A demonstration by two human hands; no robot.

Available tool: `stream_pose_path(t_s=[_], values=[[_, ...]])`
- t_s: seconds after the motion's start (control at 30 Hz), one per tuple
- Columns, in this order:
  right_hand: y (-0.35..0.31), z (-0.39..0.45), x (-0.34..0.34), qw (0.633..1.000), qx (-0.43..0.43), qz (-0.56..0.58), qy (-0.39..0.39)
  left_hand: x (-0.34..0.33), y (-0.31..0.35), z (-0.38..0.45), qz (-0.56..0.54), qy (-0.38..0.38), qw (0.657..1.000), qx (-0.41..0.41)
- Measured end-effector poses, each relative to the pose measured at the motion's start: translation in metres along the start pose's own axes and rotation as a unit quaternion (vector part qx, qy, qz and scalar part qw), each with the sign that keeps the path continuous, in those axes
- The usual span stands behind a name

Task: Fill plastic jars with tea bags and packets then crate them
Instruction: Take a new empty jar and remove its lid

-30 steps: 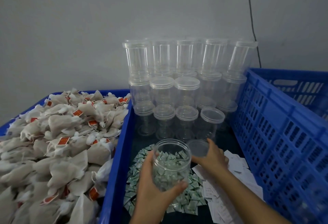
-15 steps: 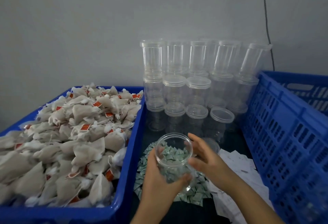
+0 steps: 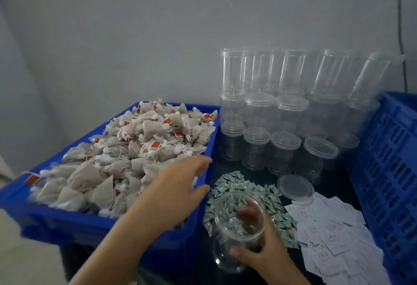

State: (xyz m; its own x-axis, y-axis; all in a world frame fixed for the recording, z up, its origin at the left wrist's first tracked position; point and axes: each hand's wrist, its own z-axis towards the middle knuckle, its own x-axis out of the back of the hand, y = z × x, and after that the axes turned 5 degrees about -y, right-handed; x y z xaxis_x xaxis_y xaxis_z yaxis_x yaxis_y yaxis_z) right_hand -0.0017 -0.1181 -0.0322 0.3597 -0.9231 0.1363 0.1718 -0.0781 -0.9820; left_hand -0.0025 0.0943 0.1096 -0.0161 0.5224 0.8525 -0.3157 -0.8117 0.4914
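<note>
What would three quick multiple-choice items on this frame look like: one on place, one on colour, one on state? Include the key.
1. Where does the loose lid lie?
A. on the tea bags
B. on the dark table beside the green packets, in front of the stacked jars
C. inside the blue crate

2. What colour are the tags on the tea bags?
A. red
B. yellow
C. black

3. What is the state of the open jar?
A. lidded, standing upright
B. lying in the tray
C. lidless, tilted, gripped by the right hand

Key: 1 B, the lid rests on the table between the green packets and the stacked jars. 2 A, small red tags show across the heap. 3 C, the right hand wraps the tilted jar, while the left hand reaches, fingers spread, over the blue tray.
</note>
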Motion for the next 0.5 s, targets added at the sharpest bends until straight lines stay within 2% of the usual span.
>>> stream_pose_path(t_s=[0.07, 0.13, 0.33, 0.5], values=[[0.01, -0.001, -0.009, 1.0, -0.003, 0.009, 0.004, 0.011, -0.011, 0.021, 0.038, 0.072, 0.996, 0.022], [0.017, -0.001, -0.016, 1.0, 0.001, 0.015, 0.021, 0.013, -0.025, 0.043, 0.098, 0.089, 0.99, 0.049], [0.032, -0.007, -0.03, 0.996, 0.047, 0.011, 0.08, -0.013, -0.06, 0.081, 0.236, -0.021, 0.967, 0.096], [0.035, -0.004, -0.03, 0.995, 0.043, -0.019, 0.089, -0.025, -0.075, 0.092, 0.27, 0.02, 0.958, 0.09]])
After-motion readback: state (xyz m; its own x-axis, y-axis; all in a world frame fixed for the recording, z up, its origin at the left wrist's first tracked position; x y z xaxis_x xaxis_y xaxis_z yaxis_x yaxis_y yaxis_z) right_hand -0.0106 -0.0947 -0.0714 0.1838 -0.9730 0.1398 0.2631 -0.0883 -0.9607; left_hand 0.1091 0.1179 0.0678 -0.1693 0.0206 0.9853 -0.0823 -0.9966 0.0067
